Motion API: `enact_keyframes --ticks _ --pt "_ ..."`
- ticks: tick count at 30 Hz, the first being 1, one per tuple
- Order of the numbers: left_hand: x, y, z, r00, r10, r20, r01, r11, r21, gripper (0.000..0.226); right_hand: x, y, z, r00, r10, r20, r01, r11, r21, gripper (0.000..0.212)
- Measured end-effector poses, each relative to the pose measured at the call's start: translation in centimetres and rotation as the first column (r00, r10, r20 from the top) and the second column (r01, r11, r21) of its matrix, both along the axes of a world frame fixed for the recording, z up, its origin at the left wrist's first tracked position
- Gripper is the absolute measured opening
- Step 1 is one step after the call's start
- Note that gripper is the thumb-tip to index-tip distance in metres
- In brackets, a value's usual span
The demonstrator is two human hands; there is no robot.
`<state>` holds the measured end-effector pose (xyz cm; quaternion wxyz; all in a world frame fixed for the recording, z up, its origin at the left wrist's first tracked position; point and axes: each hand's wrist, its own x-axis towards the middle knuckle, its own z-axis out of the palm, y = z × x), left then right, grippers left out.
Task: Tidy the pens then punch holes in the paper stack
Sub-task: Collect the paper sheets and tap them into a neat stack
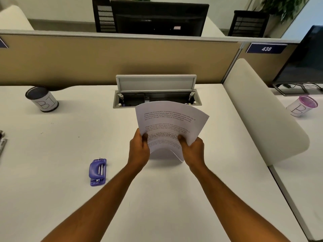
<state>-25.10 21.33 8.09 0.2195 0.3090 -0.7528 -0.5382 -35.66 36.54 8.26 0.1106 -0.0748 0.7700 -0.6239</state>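
I hold a stack of printed white paper (170, 119) above the middle of the white desk (157, 198). My left hand (139, 151) grips its lower left edge and my right hand (193, 149) grips its lower right edge. The sheets bow upward between my thumbs and their near edge curls down toward the desk. A purple hole punch (97, 172) lies flat on the desk to the left of my left forearm. At the far left stands a dark pen cup (42, 99) with a white label; no pens show in it.
An open cable hatch (156, 95) with a raised lid sits behind the paper at the tan partition (104, 58). A white divider (262, 110) bounds the desk on the right; past it stand a pink-rimmed cup (302, 106) and a monitor (304, 62). Metal objects (2, 142) lie at the left edge.
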Motion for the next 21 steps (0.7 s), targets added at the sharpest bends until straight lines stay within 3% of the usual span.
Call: enact_keyframes --ticks 7,13,17,21 --pt "0.1 -1.9 1.5 0.998 -0.013 0.054 0.013 1.000 0.012 0.021 -1.8 0.7 1.4 0.994 0.101 0.028 -0.101 0.995 -0.023 0.023" --pt "0.7 -3.2 2.0 0.977 -0.109 0.186 0.061 0.966 0.250 0.026 -2.8 1.4 1.2 0.918 0.258 0.302 -0.250 0.966 -0.066 0.032" --pt "1.9 -3.0 0.9 0.972 -0.137 0.189 0.058 0.925 0.375 0.021 -2.0 1.6 0.2 0.890 0.280 0.360 -0.265 0.960 -0.093 0.032" --pt "2.7 -2.9 0.0 0.970 -0.106 0.219 0.015 0.924 0.382 0.019 -1.7 1.6 -0.6 0.868 0.305 0.391 -0.292 0.952 -0.094 0.032"
